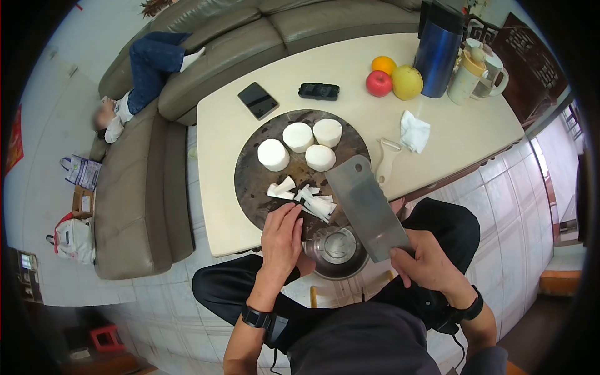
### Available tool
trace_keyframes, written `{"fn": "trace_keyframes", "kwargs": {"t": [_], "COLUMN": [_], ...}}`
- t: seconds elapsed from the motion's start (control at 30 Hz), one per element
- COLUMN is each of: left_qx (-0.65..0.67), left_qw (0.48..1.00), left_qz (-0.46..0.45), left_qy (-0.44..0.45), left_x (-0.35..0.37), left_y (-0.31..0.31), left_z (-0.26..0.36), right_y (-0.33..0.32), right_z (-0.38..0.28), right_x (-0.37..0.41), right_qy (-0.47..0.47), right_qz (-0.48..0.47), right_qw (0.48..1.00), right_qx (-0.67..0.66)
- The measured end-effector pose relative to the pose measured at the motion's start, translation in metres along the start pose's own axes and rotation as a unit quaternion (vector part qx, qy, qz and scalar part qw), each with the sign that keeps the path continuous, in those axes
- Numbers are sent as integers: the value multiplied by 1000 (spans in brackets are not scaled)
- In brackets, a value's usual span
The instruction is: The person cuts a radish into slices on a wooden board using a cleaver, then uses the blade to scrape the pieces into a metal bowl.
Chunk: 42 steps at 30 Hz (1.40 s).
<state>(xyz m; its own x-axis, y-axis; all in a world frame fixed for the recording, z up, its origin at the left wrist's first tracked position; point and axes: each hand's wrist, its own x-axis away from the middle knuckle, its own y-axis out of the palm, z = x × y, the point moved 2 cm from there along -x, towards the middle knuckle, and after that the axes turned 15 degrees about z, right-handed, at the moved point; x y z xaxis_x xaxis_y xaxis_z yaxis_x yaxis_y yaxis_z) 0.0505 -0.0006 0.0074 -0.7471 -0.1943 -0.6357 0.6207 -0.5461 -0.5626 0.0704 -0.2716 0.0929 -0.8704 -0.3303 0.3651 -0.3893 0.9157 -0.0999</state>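
Note:
My right hand (426, 259) is closed round the handle end of a broad cleaver (369, 207), whose blade reaches over the right edge of the round dark board (250, 187). Beside the thin white strips (317, 203) on the board's near part rests my left hand (281, 234), fingers close together; whether they grip anything is hidden. Several thick white cylindrical pieces stand farther back on the board, one of them (273, 155) at the left. Below the board's near edge is a metal bowl (340, 270) with something clear in it.
On the cream table (219, 212) are a phone (258, 100), a black case (319, 91), fruit (379, 83), a blue flask (439, 53), a jug (490, 78), a peeler (387, 161) and a crumpled tissue (414, 132). A person (147, 69) lies on the sofa (128, 212).

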Motion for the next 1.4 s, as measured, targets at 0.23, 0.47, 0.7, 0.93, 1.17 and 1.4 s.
{"fn": "trace_keyframes", "kwargs": {"t": [0.23, 0.47, 0.7, 0.93, 1.17, 1.4], "left_qx": [-37, -8, 2, -33, -56, -60], "left_qw": [998, 993, 997, 989, 985, 984], "left_qz": [-27, -85, -41, -88, -91, -98], "left_qy": [40, 84, 72, 116, 134, 136], "left_x": [-7, -3, 9, 25, 28, 24], "left_y": [8, -9, -16, -13, -14, -16], "left_z": [-3, -8, -4, 4, 5, 9], "right_y": [3, 12, 30, 33, 33, 33], "right_z": [7, 0, 5, 6, 7, 5], "right_x": [1, 1, -8, -20, -26, -19], "right_qy": [10, 24, -131, -232, -298, -301], "right_qz": [-8, 2, 7, 8, -12, -48], "right_qw": [999, 998, 962, 914, 881, 872], "right_qx": [42, 50, 238, 333, 367, 382]}}
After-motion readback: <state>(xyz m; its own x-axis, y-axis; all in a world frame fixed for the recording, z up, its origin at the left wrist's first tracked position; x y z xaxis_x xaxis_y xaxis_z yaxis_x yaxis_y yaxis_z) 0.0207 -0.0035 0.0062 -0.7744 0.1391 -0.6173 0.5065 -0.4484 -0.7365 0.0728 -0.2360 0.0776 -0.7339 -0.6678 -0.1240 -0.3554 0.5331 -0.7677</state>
